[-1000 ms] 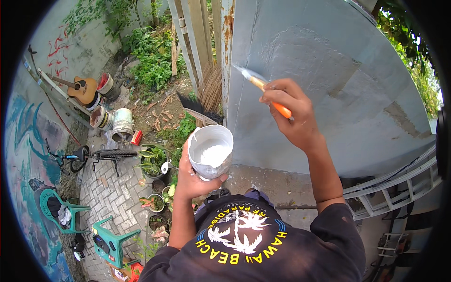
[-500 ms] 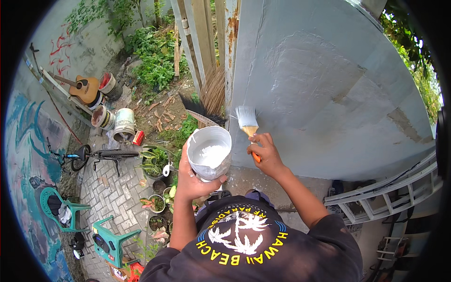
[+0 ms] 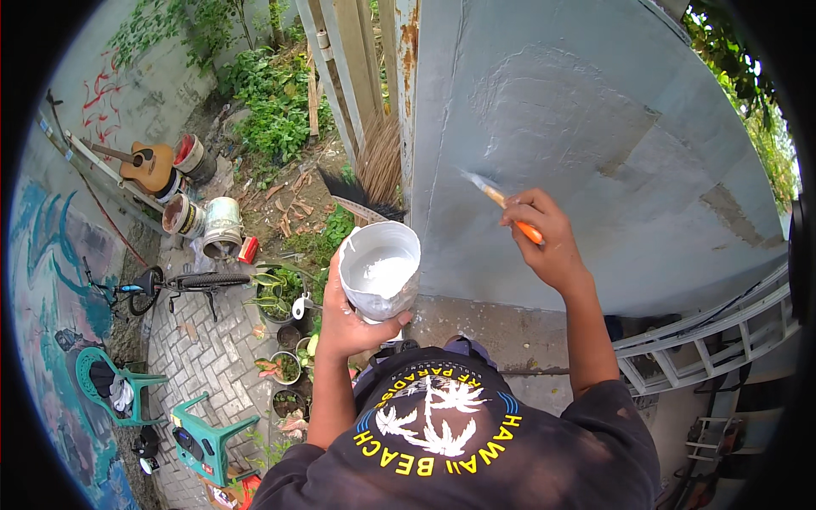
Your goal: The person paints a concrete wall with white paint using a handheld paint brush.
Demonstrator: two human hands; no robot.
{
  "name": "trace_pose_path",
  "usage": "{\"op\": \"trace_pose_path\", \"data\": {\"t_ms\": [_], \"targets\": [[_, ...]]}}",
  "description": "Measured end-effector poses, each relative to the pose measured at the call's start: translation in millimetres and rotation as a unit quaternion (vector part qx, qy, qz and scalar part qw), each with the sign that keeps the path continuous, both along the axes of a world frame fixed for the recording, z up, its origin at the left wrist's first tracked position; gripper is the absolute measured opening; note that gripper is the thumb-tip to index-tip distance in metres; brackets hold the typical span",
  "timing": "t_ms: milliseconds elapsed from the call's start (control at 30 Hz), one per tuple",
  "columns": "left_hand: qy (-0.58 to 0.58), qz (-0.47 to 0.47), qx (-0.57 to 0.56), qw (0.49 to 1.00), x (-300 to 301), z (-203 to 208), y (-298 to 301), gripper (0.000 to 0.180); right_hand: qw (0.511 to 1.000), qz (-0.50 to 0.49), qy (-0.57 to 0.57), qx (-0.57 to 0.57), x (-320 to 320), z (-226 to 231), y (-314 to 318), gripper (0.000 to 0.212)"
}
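My left hand is wrapped round a white paint tub with drips down its outside and white paint in the bottom. To its right, my right hand grips the orange handle of a paintbrush. The brush is turned edge-on, its bristle tips pointing left at the grey wall. Motion smears the bristles, and I cannot tell whether they touch the surface. Smooth grey paint covers most of the wall, with rougher brownish patches toward the right.
A straw broom leans by a rusty post. At right lies an aluminium ladder. On the left are a bicycle, buckets, a guitar, potted plants, a green chair and a green stool.
My right hand has moved right and up with the paintbrush, which has turned from flat-on to edge-on. My left hand holds the paint tub in nearly the same place.
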State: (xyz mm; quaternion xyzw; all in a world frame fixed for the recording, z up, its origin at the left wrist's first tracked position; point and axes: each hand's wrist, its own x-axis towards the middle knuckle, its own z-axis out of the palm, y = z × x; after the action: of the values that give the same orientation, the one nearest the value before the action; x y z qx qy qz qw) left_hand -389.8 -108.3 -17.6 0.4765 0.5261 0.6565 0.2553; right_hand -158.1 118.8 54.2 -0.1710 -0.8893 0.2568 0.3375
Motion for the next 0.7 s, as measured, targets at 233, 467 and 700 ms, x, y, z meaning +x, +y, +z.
{"op": "trace_pose_path", "data": {"t_ms": [233, 467, 700], "targets": [[-0.006, 0.002, -0.001, 1.000, -3.4, -2.9, 2.9, 0.112, 0.973, -0.053, 0.099, 0.204, 14.2, 15.8, -20.4, 0.031], [-0.011, 0.014, -0.013, 1.000, -5.2, 1.2, 3.0, 0.110, 0.996, -0.043, -0.029, 0.074, 3.0, -141.9, -30.6, 0.024], [-0.013, 0.004, -0.004, 1.000, -3.5, 7.0, 6.4, 0.108, 0.987, -0.005, -0.120, -0.106, 1.4, -176.6, 4.7, 0.019]]}}
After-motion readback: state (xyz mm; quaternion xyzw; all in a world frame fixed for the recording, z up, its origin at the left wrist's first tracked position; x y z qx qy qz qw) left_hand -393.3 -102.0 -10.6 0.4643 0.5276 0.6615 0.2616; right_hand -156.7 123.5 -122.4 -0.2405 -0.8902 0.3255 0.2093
